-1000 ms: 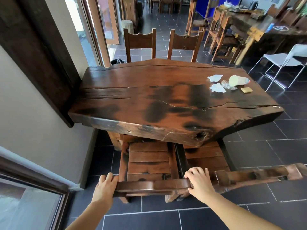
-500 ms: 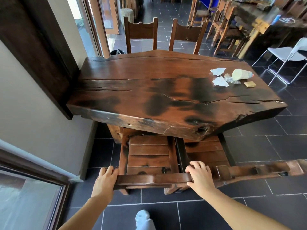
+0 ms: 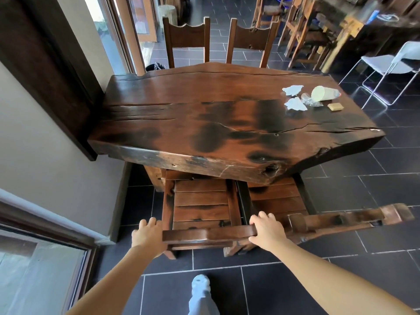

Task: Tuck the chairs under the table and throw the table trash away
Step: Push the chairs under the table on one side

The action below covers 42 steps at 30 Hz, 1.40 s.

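- left hand (image 3: 148,235) and right hand (image 3: 268,231) both clamp the top rail of the near chair (image 3: 204,234), one grip at each end.
- it's slid a touch further under the bench (image 3: 204,114) than a second ago, and less seat shows.
- second chair (image 3: 341,220) beside it sits skewed, not yet squared to the bench.
- trash untouched at the bench's far right corner: paper cup (image 3: 325,93), napkins (image 3: 293,90).

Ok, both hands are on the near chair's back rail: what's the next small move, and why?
Probably push the chair straight forward. The left hand and right hand grip the ends of its back rail, yet several seat slats show outside the table edge, so it looks only part tucked. The cup and other trash can wait.
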Each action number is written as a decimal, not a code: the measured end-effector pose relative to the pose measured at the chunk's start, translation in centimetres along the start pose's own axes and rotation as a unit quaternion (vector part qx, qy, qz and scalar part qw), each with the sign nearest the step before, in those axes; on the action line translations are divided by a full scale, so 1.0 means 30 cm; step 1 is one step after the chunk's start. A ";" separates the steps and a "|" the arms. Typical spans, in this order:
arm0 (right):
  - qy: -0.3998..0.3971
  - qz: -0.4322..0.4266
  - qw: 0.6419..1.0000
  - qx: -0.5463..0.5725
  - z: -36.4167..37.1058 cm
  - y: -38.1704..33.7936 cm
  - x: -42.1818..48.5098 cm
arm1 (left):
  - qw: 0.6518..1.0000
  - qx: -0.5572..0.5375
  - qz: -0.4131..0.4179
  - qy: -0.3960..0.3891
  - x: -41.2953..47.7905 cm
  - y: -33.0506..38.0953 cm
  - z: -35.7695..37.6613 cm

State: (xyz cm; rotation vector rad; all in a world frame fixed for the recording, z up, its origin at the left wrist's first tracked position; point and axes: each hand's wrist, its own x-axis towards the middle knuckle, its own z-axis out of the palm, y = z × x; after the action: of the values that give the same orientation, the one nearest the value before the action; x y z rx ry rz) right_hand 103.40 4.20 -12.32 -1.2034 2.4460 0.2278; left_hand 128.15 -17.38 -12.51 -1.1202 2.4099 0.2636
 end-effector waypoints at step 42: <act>-0.011 -0.241 0.970 -0.029 -0.031 0.574 0.027 | 0.997 -0.030 0.060 -0.031 0.001 0.987 -0.039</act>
State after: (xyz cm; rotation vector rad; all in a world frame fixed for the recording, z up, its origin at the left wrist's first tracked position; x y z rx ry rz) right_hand 89.11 13.92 -12.34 -1.7611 2.0578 0.1694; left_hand 105.24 1.39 -12.16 -0.9794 2.4312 0.4081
